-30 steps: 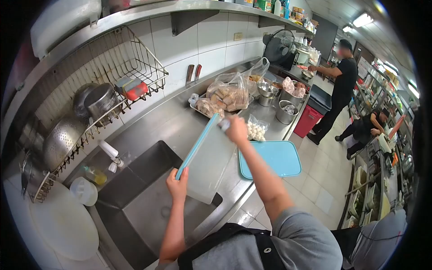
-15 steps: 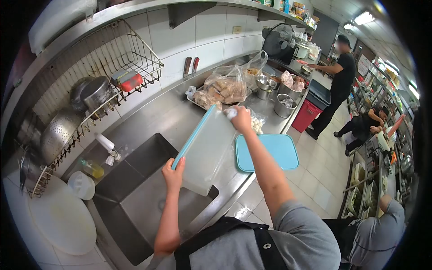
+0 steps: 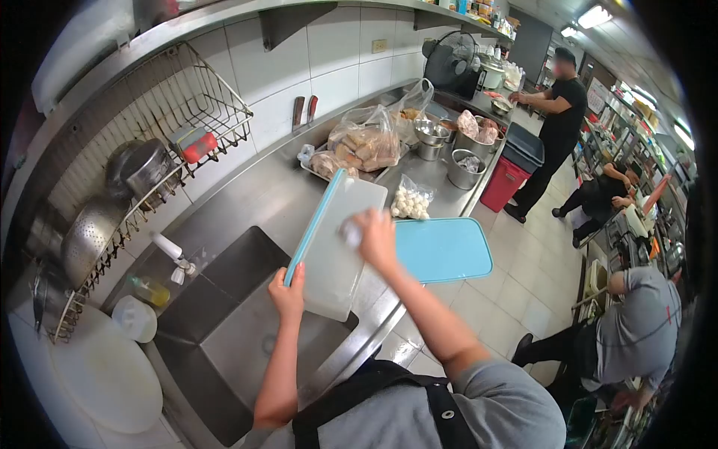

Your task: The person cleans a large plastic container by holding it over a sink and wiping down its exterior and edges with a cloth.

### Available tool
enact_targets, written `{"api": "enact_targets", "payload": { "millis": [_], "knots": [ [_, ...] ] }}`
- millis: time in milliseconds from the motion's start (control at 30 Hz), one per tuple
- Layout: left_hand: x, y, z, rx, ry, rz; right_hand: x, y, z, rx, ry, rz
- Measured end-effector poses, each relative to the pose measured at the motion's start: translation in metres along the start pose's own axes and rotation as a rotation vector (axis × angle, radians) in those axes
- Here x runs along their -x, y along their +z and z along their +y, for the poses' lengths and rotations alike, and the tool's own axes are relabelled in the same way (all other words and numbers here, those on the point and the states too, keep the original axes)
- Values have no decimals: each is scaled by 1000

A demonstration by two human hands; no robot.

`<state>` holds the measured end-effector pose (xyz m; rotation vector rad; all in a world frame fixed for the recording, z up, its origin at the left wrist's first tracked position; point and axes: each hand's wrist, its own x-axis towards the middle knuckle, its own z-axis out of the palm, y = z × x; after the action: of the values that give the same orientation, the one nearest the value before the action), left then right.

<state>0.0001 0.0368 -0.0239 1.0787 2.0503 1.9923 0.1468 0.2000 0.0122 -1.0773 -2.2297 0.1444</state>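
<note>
A translucent plastic container with a blue rim is tilted over the right edge of the sink. My left hand grips its blue rim at the lower end. Against the container's side, my right hand is closed on a whitish wad, blurred by motion; its material is unclear. A flat blue lid lies on the counter to the right, under my right forearm. Just above the lid sits a clear bag of white balls.
Bagged brown food, metal pots and a fan stand along the counter. A wire rack holds pots on the left. A red bin and several people are to the right.
My right hand has moved down and left across the container's side with the whitish wad. The worker in grey at the right has shifted and shows more fully.
</note>
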Motion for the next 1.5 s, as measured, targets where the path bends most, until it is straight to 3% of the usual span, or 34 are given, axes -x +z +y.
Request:
{"api": "enact_targets", "payload": {
  "millis": [100, 200, 367, 467, 600, 667, 700, 833, 867, 967, 1000, 1100, 1233, 1267, 1400, 1500],
  "knots": [
    [-2, 1, 15, 3, -46, -52, -66, 0, 47, 73, 136, 28],
    [2, -6, 8, 105, -78, -160, -74, -4, 42, 131, 178, -19],
    [50, -7, -89, 91, 19, -103, -85, 16, 53, 90, 233, -6],
    [63, 2, -84, 134, -1, -75, -93, 17, 52, 27, 270, -90],
    [25, 7, -13, -85, 114, 1, -102, -12, 29, -209, 138, -350],
    [-14, 1, 49, -255, 281, 47, -106, -38, 11, -272, 119, -313],
    [-29, -4, 76, -370, 255, 0, -107, -50, 3, -306, 111, -296],
    [-77, 1, 142, -637, 251, -203, -122, -85, 0, -664, 93, -613],
    [-84, 7, 146, -679, 240, -220, -129, -76, 10, -558, 92, -621],
    [-103, 27, 152, -774, 231, -258, -124, -97, -7, -656, 133, -425],
    [-107, 33, 152, -790, 234, -275, -112, -112, -25, -480, 124, -216],
    [-126, 48, 144, -786, 299, -329, -87, -109, -52, 75, -220, 183],
    [-135, 62, 141, -770, 379, -411, -134, -93, -9, -295, 159, -126],
    [-134, 66, 139, -783, 383, -403, -141, -90, -1, -380, 158, -201],
    [-144, 77, 135, -789, 427, -377, -78, -88, -41, 156, -202, 203],
    [-136, 63, 137, -792, 392, -397, -78, -96, -31, -1, -105, 112]
  ]
}}
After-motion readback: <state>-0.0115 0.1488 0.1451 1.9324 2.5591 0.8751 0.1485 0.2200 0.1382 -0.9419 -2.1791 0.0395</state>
